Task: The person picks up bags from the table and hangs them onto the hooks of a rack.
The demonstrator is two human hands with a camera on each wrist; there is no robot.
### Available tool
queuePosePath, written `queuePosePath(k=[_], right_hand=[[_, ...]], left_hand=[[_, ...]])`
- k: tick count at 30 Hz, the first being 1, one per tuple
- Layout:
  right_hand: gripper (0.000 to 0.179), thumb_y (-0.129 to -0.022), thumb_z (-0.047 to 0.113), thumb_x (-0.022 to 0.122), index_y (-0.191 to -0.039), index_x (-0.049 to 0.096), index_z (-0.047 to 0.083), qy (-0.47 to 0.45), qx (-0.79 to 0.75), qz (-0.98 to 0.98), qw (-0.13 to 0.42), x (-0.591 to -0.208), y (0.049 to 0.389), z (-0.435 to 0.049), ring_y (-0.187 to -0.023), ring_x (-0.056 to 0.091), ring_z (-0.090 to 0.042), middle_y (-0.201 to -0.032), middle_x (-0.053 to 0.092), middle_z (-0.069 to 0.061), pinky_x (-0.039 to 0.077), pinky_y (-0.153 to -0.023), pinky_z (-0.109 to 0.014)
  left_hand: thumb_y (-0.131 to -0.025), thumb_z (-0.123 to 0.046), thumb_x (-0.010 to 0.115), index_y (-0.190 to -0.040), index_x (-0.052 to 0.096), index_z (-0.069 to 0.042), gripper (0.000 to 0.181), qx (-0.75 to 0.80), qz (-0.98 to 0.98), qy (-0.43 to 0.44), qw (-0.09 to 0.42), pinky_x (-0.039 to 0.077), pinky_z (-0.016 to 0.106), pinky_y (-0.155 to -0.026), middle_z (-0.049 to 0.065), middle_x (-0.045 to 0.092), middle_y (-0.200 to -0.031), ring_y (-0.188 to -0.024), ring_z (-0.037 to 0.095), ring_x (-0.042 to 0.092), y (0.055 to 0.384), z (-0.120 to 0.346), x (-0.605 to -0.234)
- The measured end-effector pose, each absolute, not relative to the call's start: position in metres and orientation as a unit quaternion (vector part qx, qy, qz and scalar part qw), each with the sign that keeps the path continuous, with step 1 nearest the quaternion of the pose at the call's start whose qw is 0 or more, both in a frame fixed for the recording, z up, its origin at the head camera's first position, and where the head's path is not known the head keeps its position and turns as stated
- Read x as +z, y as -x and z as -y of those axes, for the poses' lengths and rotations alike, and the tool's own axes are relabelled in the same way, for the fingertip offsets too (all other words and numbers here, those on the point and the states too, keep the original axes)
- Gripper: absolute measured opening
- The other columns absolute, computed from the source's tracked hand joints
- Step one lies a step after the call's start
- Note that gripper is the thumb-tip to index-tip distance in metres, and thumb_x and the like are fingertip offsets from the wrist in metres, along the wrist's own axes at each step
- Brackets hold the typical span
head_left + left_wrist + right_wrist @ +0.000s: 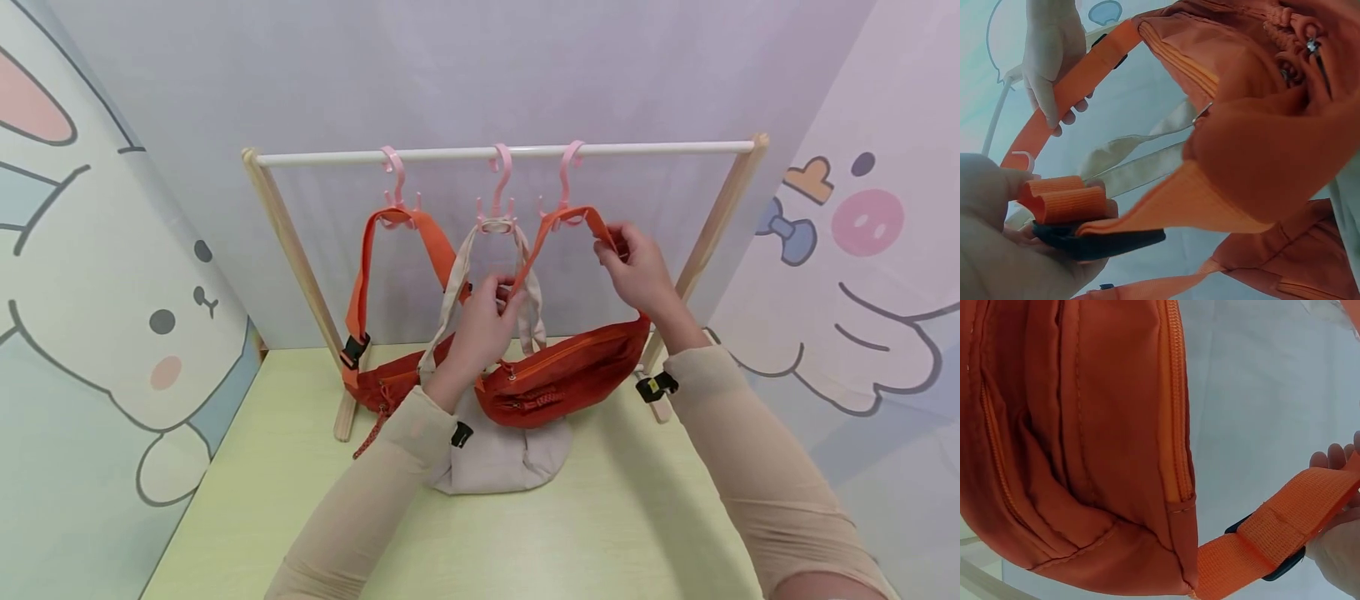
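Observation:
A rust-orange sling bag [566,375] hangs tilted below the right pink hook [567,179], its orange strap [534,243] looped at the hook's prongs. My left hand [480,329] grips the strap's left side; the left wrist view shows folded webbing and a black buckle [1100,242] in its fingers. My right hand [637,271] pinches the strap's right side, close to the hook. In the right wrist view a black slider [1285,562] sits on the webbing between the bag and that hand.
A white rail [660,149] on wooden legs spans the back. Another orange sling bag [390,379] hangs from the left hook [397,179]. A cream bag [495,458] hangs from the middle hook [501,187], partly behind the orange bag, its base at the tabletop [300,500].

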State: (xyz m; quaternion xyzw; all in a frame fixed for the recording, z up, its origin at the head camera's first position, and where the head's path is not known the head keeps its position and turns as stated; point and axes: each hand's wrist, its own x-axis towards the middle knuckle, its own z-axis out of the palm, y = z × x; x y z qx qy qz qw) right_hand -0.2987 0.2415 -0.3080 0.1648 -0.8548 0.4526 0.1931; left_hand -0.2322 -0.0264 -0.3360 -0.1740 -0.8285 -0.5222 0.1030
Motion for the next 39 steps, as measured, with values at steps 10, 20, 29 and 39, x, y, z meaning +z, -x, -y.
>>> queuePosePath(k=[10, 20, 29, 39], right_hand=[[0.039, -0.107, 0.027, 0.064, -0.139, 0.059, 0.004, -0.157, 0.444, 0.862, 0.186, -0.319, 0.298, -0.246, -0.090, 0.056, -0.027, -0.110, 0.065, -0.014, 0.046, -0.075, -0.032], [0.043, -0.106, 0.028, 0.066, -0.144, 0.057, 0.009, -0.146, 0.443, 0.867, 0.172, -0.326, 0.301, -0.251, -0.100, 0.066, -0.023, -0.123, 0.068, -0.012, 0.052, -0.084, -0.027], [0.043, -0.107, 0.025, 0.066, -0.145, 0.055, 0.008, -0.142, 0.443, 0.870, 0.164, -0.328, 0.300, -0.252, -0.098, 0.065, -0.025, -0.123, 0.067, -0.013, 0.051, -0.081, -0.028], [0.044, -0.106, 0.021, 0.066, -0.145, 0.054, 0.007, -0.142, 0.443, 0.871, 0.156, -0.331, 0.302, -0.255, -0.107, 0.067, -0.030, -0.128, 0.067, -0.016, 0.052, -0.090, -0.038]], left_hand=[[-0.108, -0.030, 0.065, -0.145, 0.052, -0.010, 0.044, -0.519, 0.836, 0.159, 0.073, 0.054, 0.035, -0.071, 0.003, 0.062, -0.109, -0.090, 0.018, 0.063, 0.223, 0.028, -0.347], [-0.101, -0.028, 0.076, -0.147, 0.048, -0.010, 0.057, -0.529, 0.827, 0.179, 0.061, 0.055, 0.035, -0.072, 0.002, 0.062, -0.109, -0.085, 0.019, 0.063, 0.223, 0.030, -0.360], [-0.097, -0.028, 0.081, -0.146, 0.048, -0.011, 0.061, -0.525, 0.828, 0.192, 0.047, 0.051, 0.036, -0.070, 0.003, 0.060, -0.110, -0.084, 0.021, 0.059, 0.223, 0.032, -0.366], [-0.095, -0.025, 0.083, -0.145, 0.049, -0.013, 0.062, -0.523, 0.829, 0.196, 0.030, 0.053, 0.036, -0.069, 0.002, 0.061, -0.112, -0.085, 0.021, 0.061, 0.222, 0.029, -0.370]])
